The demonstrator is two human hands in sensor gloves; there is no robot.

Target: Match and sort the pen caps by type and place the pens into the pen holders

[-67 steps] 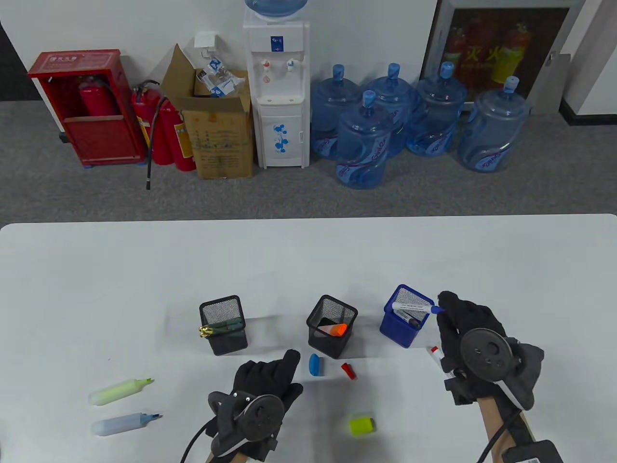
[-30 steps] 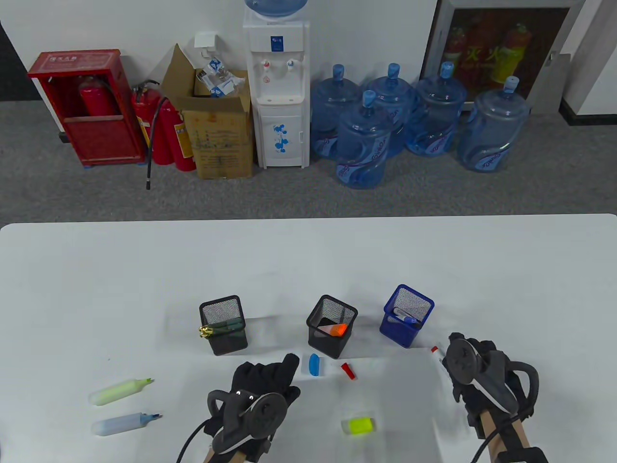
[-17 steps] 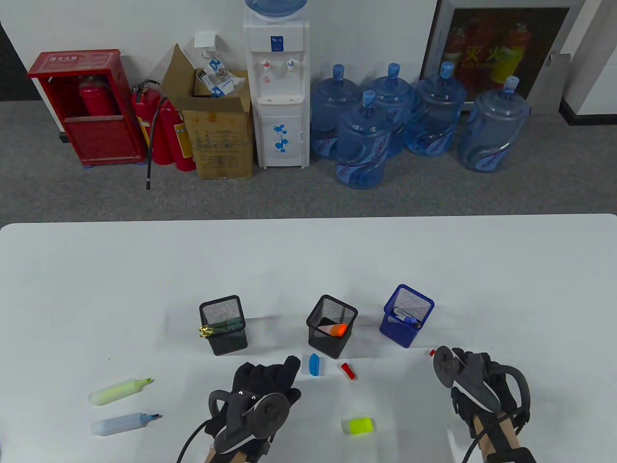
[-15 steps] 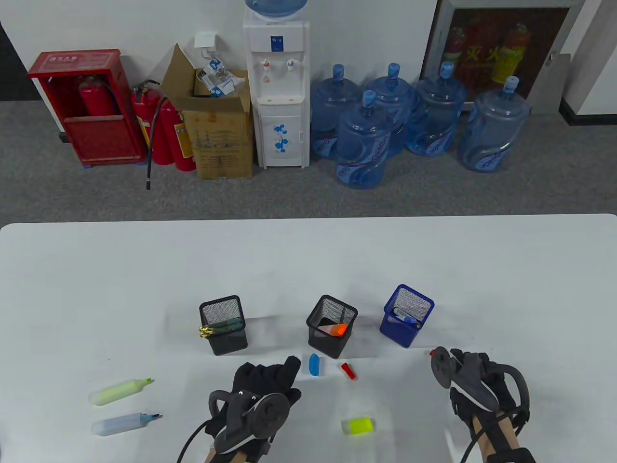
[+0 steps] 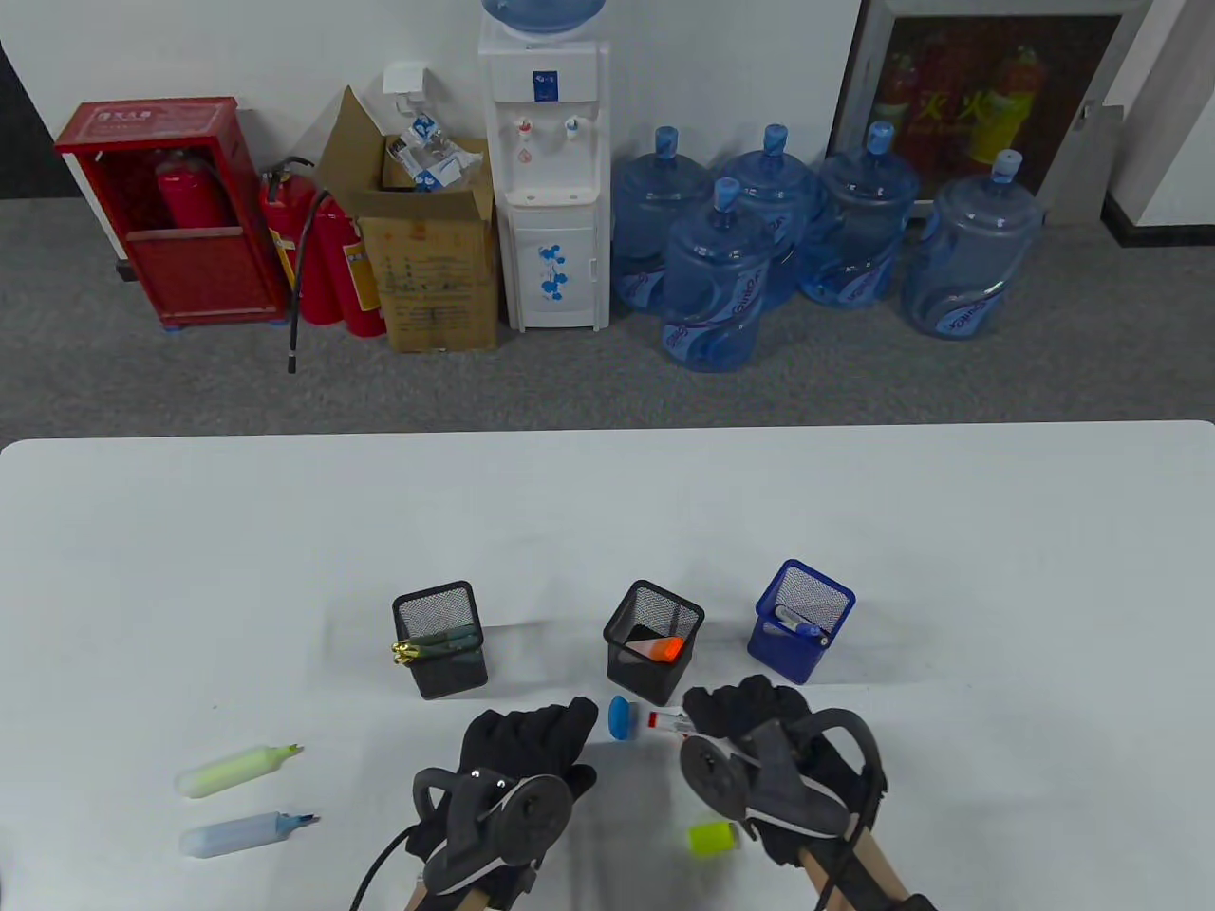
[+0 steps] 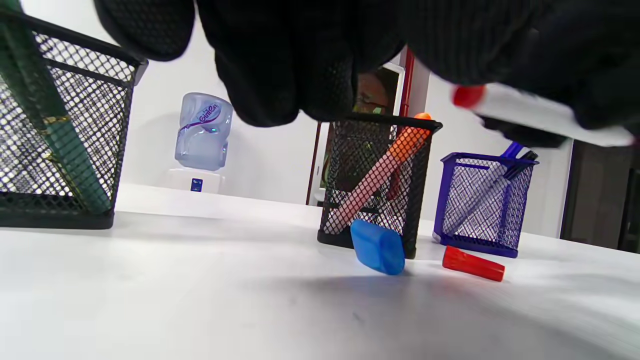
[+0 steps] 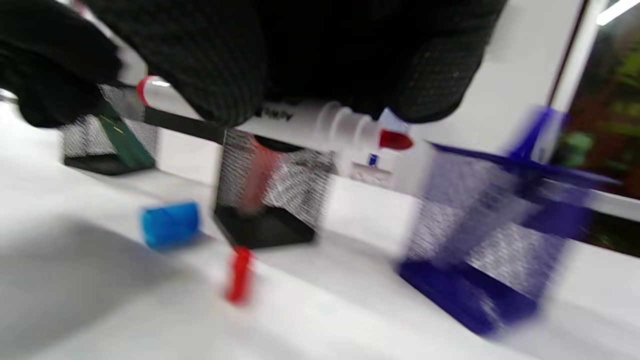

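Moved since 2.2 s ago: right hand (image 5: 759, 750), from beside blue holder (image 5: 803, 622) to front of middle black holder (image 5: 653, 641), fingers curled round white marker with red tip (image 5: 669, 721), held above counter (image 5: 607, 512). Red cap (image 6: 473, 263) and blue cap (image 5: 619, 716) on counter beneath. Left hand (image 5: 522, 759): flat, fingers relaxed, gripping nothing. Green (image 5: 237, 769) and blue highlighters (image 5: 247, 833) uncapped, far left. Yellow-green cap (image 5: 712, 837) near right wrist.
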